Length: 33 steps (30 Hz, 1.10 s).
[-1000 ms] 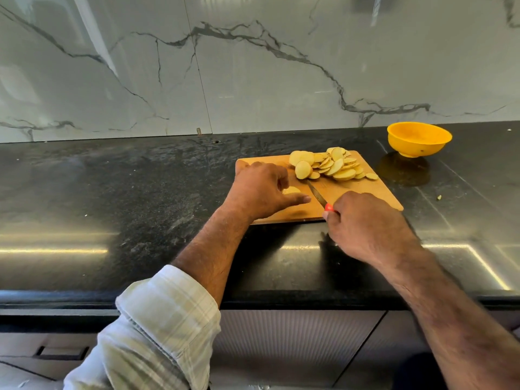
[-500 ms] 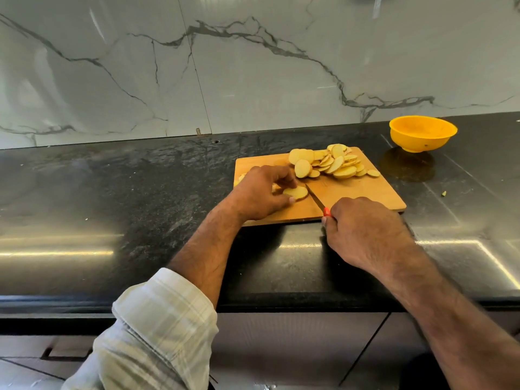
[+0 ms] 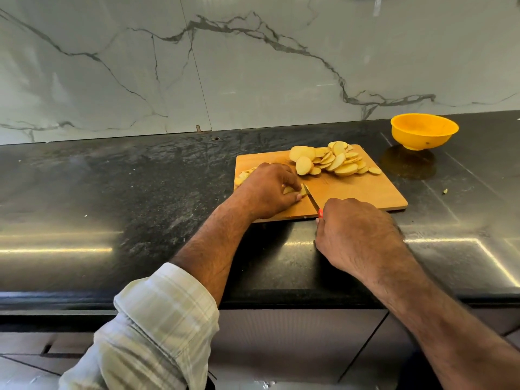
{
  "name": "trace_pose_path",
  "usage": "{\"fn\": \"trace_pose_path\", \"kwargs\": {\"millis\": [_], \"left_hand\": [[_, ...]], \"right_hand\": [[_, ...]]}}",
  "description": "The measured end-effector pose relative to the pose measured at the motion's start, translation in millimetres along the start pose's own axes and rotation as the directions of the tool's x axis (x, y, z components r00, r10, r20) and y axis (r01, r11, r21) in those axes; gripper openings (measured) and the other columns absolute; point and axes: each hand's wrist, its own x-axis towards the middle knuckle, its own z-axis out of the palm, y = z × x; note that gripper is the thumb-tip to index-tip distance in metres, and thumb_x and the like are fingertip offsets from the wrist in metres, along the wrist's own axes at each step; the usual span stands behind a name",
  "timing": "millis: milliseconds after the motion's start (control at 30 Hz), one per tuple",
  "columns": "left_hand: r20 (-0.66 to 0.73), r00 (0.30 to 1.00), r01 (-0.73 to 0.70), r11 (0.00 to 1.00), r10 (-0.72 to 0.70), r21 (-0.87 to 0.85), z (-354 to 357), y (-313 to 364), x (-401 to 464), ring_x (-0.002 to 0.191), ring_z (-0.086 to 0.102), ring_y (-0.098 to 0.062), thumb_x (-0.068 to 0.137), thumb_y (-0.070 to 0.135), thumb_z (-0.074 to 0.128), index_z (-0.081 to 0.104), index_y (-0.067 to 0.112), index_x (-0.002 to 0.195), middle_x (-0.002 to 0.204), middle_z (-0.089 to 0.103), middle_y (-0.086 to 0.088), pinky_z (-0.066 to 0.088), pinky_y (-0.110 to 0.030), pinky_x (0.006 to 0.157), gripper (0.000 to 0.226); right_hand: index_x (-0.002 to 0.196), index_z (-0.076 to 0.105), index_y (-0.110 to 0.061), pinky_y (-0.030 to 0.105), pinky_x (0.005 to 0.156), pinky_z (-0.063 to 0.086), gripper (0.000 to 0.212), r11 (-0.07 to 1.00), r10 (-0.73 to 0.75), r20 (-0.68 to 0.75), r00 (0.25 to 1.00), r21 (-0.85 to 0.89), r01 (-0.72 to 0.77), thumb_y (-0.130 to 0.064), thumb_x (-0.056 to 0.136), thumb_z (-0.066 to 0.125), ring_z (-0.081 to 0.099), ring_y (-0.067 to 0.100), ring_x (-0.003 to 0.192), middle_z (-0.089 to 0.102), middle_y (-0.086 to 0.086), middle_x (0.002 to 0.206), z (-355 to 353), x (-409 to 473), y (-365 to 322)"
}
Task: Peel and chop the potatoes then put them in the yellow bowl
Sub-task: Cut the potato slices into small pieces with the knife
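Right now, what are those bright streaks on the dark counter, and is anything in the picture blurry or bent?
In the head view, the streaks are glare off the glossy black counter, which also mirrors the yellow bowl as a dim patch below it. The wide lens bows the counter's edges. The plaid sleeve nearest the camera looks soft and smeared, while the potato slices on the cutting board stay fairly sharp.

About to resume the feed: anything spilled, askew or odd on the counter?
One small scrap lies on the black counter, right of the cutting board. The yellow bowl sits upright, no slices visible inside. Sliced potatoes stay on the board.
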Motion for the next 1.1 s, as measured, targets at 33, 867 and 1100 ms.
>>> {"fn": "trace_pose_path", "kwargs": {"millis": [33,867,1100], "left_hand": [[0.006,1.0,0.002,1.0,-0.002,-0.004,0.4,-1.6,1.1,0.123,0.058,-0.008,0.094,0.036,0.078,0.081,0.026,0.112,0.127,0.07,0.013,0.046,-0.039,0.114,0.021],[-0.029,0.999,-0.041,0.999,0.041,-0.006,1.1,-11.5,0.5,0.108,0.063,-0.011,0.092,0.035,0.078,0.084,0.029,0.101,0.109,0.072,0.015,0.053,-0.044,0.103,0.013],[0.002,0.999,-0.052,0.999,0.052,-0.01,-1.8,-10.8,-1.4,0.111,0.062,-0.007,0.093,0.034,0.078,0.084,0.03,0.102,0.112,0.073,0.018,0.047,-0.044,0.11,0.012]], "right_hand": [[0.102,0.046,-0.024,0.038,0.079,0.053,0.02,1.0,0.006,0.014,1.0,-0.001,-0.006,-0.04,0.1,0.058,0.056,0.019,0.089,0.049,-0.003,0.085,-1.7,1.1,-1.2],[0.126,0.054,-0.021,0.039,0.075,0.048,0.034,0.998,-0.008,0.036,0.999,-0.063,0.011,-0.037,0.098,0.064,0.054,0.021,0.089,0.047,-0.001,0.086,-9.0,2.5,-16.7],[0.136,0.052,-0.019,0.04,0.077,0.048,0.048,0.998,-0.018,0.091,0.996,-0.052,0.023,-0.035,0.095,0.07,0.053,0.022,0.092,0.053,0.003,0.1,-13.7,20.7,-27.7]]}}
